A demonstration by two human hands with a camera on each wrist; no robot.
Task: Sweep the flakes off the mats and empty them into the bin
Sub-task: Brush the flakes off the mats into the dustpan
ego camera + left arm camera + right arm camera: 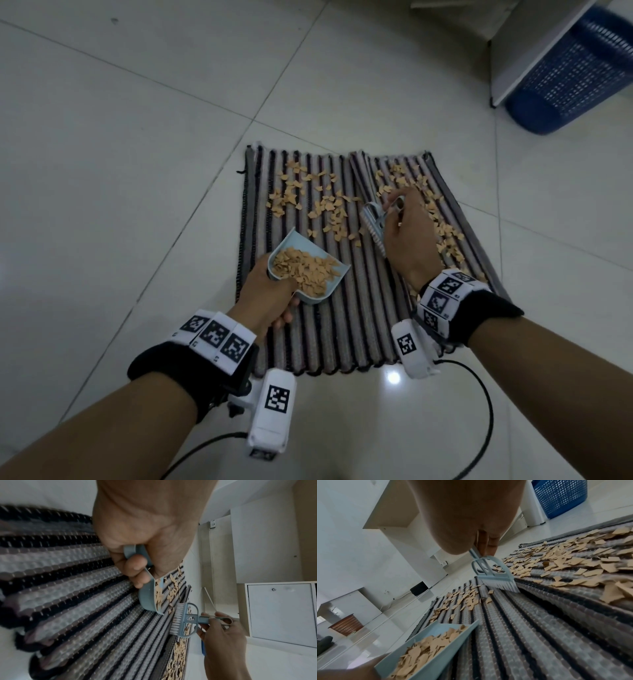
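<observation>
I judge the tan flakes (310, 212) at frame centre, strewn over both striped mats (346, 315), featherlight and scatter-prone; left hand (265, 301) grips the loaded dustpan (308, 265) by its handle, right hand (407, 236) pinches the brush (375, 224) handle, blue bin (575, 72) upper right.

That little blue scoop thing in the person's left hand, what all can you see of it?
The dustpan is small, pale blue, and looks like smooth plastic. It has a flat tray with low raised walls, an open front edge and a short handle at the back. The left hand grips that handle, fingers curled round it. A heap of tan flakes fills much of the tray. It is held over the near left part of the striped mats, its open edge turned toward the brush; whether it touches the mat is unclear.
</observation>
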